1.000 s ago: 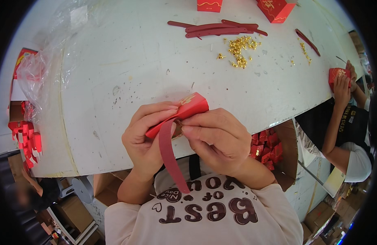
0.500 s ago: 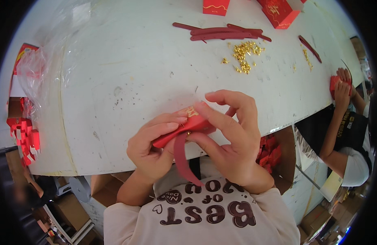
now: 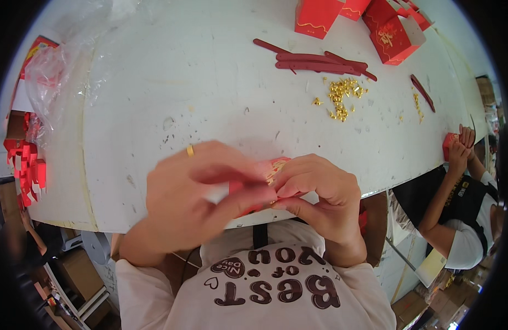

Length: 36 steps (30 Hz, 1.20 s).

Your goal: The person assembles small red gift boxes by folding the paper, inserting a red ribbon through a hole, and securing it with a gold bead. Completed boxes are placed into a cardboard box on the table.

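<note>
Close to the near edge of the table, a small red paper box (image 3: 277, 166) with gold print sits between my two hands, mostly covered by them. My right hand (image 3: 326, 199) grips its right side, with thumb and fingers pressed together. My left hand (image 3: 187, 193), wearing a gold ring, arches over the left side. Its thumb and finger meet at the box's edge, but blur hides what they pinch. A glint of gold (image 3: 272, 203) shows beside the right thumb. No strap can be seen at the box.
Dark red straps (image 3: 320, 62) lie beyond my hands, with gold fasteners (image 3: 342, 96) in a pile nearer. Red boxes (image 3: 394, 41) stand at the far right. Clear plastic (image 3: 47, 74) and red pieces (image 3: 27, 170) lie left. A co-worker (image 3: 460, 209) handles a red box at right.
My left hand has turned over and spread across the box, knuckles up. The dark red strap that hung from the box has gone out of sight. The view has shifted slightly.
</note>
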Each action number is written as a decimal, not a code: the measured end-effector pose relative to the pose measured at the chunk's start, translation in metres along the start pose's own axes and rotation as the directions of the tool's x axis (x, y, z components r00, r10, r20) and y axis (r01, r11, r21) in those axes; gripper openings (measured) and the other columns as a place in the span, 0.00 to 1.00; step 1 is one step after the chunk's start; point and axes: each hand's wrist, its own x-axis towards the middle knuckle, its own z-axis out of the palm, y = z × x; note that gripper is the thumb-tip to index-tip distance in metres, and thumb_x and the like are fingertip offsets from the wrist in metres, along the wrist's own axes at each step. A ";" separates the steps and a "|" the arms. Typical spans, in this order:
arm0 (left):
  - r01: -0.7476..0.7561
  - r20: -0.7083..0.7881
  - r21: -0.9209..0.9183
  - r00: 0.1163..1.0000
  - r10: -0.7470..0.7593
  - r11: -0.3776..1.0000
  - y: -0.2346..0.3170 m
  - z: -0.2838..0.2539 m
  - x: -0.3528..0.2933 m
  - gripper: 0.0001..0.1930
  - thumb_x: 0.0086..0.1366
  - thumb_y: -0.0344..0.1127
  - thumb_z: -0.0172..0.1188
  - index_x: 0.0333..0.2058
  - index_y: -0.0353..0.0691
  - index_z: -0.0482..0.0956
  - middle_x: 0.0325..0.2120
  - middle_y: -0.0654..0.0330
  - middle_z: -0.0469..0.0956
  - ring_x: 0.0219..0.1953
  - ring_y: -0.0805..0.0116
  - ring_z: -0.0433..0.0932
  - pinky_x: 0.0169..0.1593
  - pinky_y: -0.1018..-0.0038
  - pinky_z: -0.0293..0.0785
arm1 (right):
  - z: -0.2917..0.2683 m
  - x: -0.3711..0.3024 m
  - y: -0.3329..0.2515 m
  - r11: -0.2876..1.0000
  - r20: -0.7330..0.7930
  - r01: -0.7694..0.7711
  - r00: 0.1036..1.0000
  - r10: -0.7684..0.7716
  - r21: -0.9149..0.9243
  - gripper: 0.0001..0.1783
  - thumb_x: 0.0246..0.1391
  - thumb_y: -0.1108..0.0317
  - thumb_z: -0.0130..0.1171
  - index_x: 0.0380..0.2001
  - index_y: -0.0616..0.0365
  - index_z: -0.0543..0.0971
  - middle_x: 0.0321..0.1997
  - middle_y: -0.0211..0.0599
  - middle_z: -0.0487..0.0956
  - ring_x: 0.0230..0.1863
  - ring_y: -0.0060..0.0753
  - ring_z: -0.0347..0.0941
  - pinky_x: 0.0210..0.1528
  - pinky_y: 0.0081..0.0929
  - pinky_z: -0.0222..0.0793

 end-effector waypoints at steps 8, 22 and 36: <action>-0.148 -0.021 0.223 0.987 0.157 0.964 -0.027 0.000 0.006 0.17 0.52 0.16 0.58 0.43 0.27 0.69 0.25 0.50 0.76 0.27 0.66 0.76 0.34 0.72 0.74 | 0.001 0.001 0.002 0.998 -0.015 0.057 0.998 -0.057 -0.008 0.12 0.35 0.78 0.68 0.26 0.58 0.76 0.29 0.33 0.79 0.35 0.36 0.75 0.41 0.29 0.69; -0.196 -0.002 0.868 0.917 0.399 0.455 -0.017 -0.029 -0.012 0.48 0.42 0.32 0.75 0.57 0.40 0.51 0.44 0.59 0.58 0.30 0.68 0.65 0.26 0.78 0.63 | 0.000 0.002 -0.001 1.000 -0.026 0.024 0.999 -0.024 0.003 0.13 0.31 0.78 0.70 0.23 0.59 0.77 0.28 0.33 0.80 0.34 0.35 0.75 0.40 0.29 0.69; 0.322 -0.134 -0.054 0.936 -0.326 0.945 -0.038 0.009 0.007 0.09 0.49 0.17 0.61 0.30 0.35 0.82 0.32 0.56 0.79 0.29 0.71 0.77 0.31 0.79 0.71 | 0.000 0.000 0.001 1.000 -0.030 0.017 0.999 -0.017 -0.006 0.13 0.30 0.77 0.71 0.23 0.59 0.78 0.28 0.33 0.80 0.35 0.35 0.74 0.37 0.28 0.69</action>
